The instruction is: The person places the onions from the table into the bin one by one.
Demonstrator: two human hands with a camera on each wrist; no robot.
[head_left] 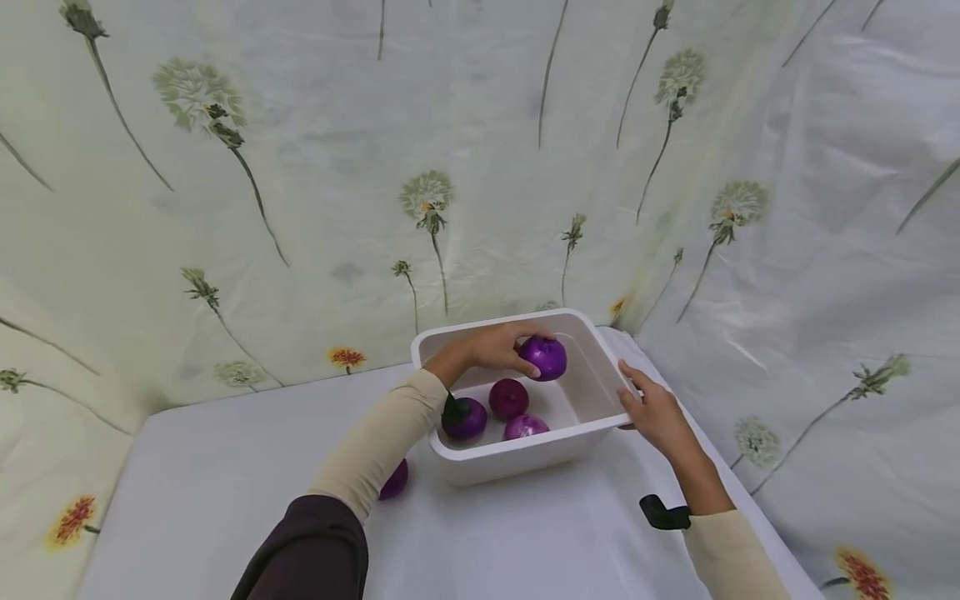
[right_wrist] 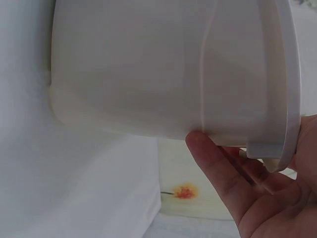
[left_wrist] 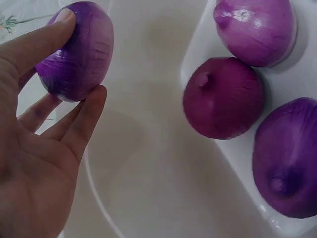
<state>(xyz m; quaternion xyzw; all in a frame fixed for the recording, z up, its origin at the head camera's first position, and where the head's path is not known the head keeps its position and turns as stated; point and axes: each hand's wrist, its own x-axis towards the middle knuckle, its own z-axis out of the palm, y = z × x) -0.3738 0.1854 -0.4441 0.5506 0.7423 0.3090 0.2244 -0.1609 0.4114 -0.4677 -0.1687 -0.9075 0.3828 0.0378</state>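
In the head view my left hand [head_left: 495,347] holds a purple onion [head_left: 546,358] inside the far part of a white plastic tub [head_left: 517,467], above its floor. The left wrist view shows this onion [left_wrist: 81,54] pinched between the thumb and fingertips of the left hand [left_wrist: 44,134]. Lying in the tub are a dark magenta onion [head_left: 508,399], a violet onion [head_left: 465,419] and a pinkish onion [head_left: 527,427]. My right hand [head_left: 660,417] grips the tub's right rim, thumb on top. Seen from its wrist, the fingers [right_wrist: 213,168] curl under that rim.
Another purple onion [head_left: 395,481] is on the white-covered table [head_left: 225,483] left of the tub, partly hidden by the left sleeve [head_left: 386,437]. A flower-patterned sheet [head_left: 315,167] hangs behind the table and along its right side.
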